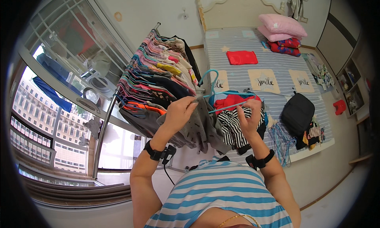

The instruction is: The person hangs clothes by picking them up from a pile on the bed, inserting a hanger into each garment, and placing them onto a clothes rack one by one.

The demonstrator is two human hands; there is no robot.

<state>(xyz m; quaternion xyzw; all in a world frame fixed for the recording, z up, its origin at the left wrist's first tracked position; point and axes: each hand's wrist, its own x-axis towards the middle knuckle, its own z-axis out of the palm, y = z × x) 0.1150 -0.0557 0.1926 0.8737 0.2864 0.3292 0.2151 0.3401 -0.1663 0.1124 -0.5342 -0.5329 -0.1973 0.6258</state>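
My right hand [250, 116] grips a light-blue clothes hanger [230, 93] by one end, its hook pointing up and left. My left hand [180, 112] is closed on a grey garment [204, 124], which hangs down between my hands; part of it may lie on the hanger, but I cannot tell. Behind the hanger a heap of clothes lies on the bed's edge, with a red garment [221, 102] and a black-and-white striped garment [233, 127]. A metal rack [105, 133] packed with hung clothes [166, 67] stands at my left.
On the bed [273, 100] are a black backpack [297, 112], a bundle of blue hangers [279, 139], a folded red cloth [242, 57] and pink pillows [282, 26]. A glass sliding door [80, 29] is beyond the rack. Shelves [351, 85] stand at far right.
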